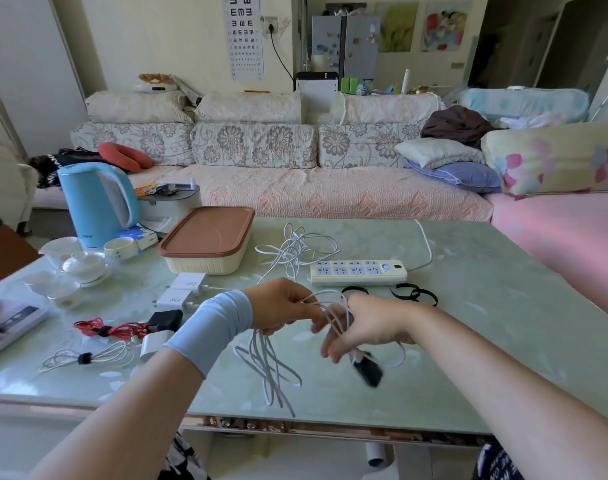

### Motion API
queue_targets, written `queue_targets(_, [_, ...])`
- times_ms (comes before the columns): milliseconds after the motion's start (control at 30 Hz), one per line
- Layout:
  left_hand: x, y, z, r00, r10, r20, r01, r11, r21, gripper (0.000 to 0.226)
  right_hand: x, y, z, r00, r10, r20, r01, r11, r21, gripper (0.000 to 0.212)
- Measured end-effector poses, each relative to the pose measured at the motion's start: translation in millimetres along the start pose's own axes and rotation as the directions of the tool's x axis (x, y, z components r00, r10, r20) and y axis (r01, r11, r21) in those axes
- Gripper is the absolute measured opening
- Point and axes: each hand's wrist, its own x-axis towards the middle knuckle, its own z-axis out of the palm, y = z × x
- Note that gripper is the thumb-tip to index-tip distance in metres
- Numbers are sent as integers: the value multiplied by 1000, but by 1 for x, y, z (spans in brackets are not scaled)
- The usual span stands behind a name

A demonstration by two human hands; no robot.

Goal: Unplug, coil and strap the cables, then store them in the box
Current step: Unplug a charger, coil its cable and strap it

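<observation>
Head view: both hands are raised close together over the near middle of the bench (486, 323), sharing one white cable (267, 368). The left hand (281, 306), a pale blue sleeve on its wrist, has its fingers curled round a bunch of the strands, and long loose loops hang from it down to the bench top. The right hand (361, 327) is just beside it. The cable passes over its back and around its bent fingers, which are blurred. A black plug (366, 370), also blurred, hangs at the cable's end just under those fingertips.

Just beyond the hands lies a white power strip (358, 271). Black straps (413, 292) lie between it and the right hand. Beyond the left hand a loose tangle of white cables (295, 251) lies beside the strip. The box (205, 240), cream with a brown lid on it, stands farther out and to the left of the left hand.

To the left of the left hand lie two white chargers (188, 282) and a black adapter (165, 320). Farther left are a red cable (112, 329) and a white coil (87, 358), each bound with a black strap. Well beyond them on the left stand a blue kettle (94, 202) and some teacups (84, 265).
</observation>
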Motion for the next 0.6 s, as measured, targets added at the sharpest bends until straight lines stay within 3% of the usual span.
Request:
queue_targets(67, [-2, 4, -2, 1000, 12, -4, -12, 1000, -18, 21, -2, -4, -2, 996, -83, 45, 68, 961, 267, 42])
queue_targets(133, [-7, 7, -8, 1000, 3, 18, -3, 1000, -18, 22, -3, -5, -8, 994, -105, 27, 80, 881, 467, 65])
queue_targets(200, [-13, 9, -14, 999, -11, 48, 12, 1000, -1, 22, -1, -5, -16, 989, -86, -120, 133, 873, 470, 100])
queue_targets(267, [-17, 14, -18, 998, -25, 65, 23, 999, 31, 22, 0, -8, -22, 957, -158, -242, 231, 921, 314, 113])
queue_targets(400, [-17, 29, -24, 1000, -22, -8, 23, 991, 129, 32, 1, -20, -9, 953, -304, 13, 276, 883, 380, 74])
queue_targets(533, [-21, 29, -32, 998, -13, -60, 28, 967, 254, 30, 12, -21, 6, 986, -98, 136, 38, 920, 389, 42])
queue_targets(600, [-26, 22, -39, 996, -25, -89, 48, 962, 269, 29, 11, -22, 2, 972, -48, 229, -16, 964, 266, 24])
